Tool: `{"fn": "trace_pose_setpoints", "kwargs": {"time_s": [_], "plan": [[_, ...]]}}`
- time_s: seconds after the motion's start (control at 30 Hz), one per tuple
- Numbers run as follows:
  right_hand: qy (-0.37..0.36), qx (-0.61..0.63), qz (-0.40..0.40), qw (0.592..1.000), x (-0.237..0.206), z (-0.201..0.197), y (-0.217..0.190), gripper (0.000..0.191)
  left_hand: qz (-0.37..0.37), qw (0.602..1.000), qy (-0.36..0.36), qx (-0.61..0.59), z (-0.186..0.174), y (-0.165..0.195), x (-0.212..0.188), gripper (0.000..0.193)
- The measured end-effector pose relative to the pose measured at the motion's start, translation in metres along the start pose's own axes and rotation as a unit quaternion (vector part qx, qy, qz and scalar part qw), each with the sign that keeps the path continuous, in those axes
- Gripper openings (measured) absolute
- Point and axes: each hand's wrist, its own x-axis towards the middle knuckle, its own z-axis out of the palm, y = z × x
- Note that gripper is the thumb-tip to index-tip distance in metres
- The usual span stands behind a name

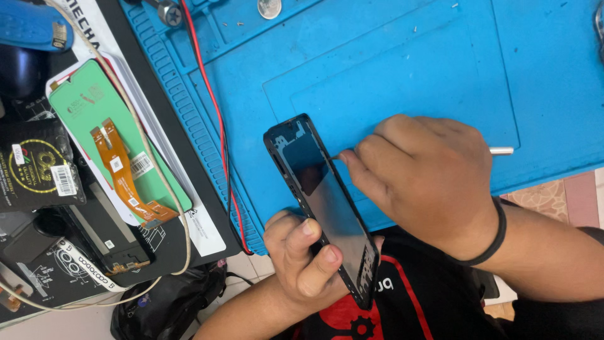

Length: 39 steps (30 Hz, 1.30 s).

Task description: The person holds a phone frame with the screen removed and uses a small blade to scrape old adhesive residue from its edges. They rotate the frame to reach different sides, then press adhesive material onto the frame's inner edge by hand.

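My left hand (301, 255) grips the lower end of a black phone frame (321, 195), holding it tilted on edge above the blue work mat (402, 69). My right hand (425, 179) pinches a thin metal tool (501, 150). The tool's tip touches the frame's right edge near the top, and its silver end sticks out past my knuckles. A black band circles my right wrist.
At the left lies a green-backed replacement screen (100, 119) with an orange flex cable (123, 173), on papers and dark packets. A red and black wire (217, 119) and a beige cable (148, 151) run down the mat's left edge. A coin (269, 7) sits at the top.
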Motion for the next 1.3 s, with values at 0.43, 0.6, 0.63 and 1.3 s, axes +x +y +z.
{"fn": "trace_pose_setpoints", "kwargs": {"time_s": [0.43,0.6,0.63,1.3], "plan": [[0.006,0.000,0.004,1.000,-0.011,0.000,-0.001,0.031,0.000,1.000,-0.007,0.000,-0.003,0.001,-0.003,0.099],[0.027,-0.019,0.015,0.999,-0.014,0.000,-0.002,0.032,-0.005,1.000,-0.003,0.002,0.000,0.002,-0.003,0.099],[0.017,-0.012,0.010,1.000,-0.013,-0.001,-0.001,0.032,-0.008,1.000,-0.002,0.003,0.001,0.003,-0.003,0.099],[0.060,-0.028,0.017,0.998,-0.014,0.007,-0.007,0.027,-0.005,1.000,0.000,0.004,0.000,0.004,-0.002,0.099]]}}
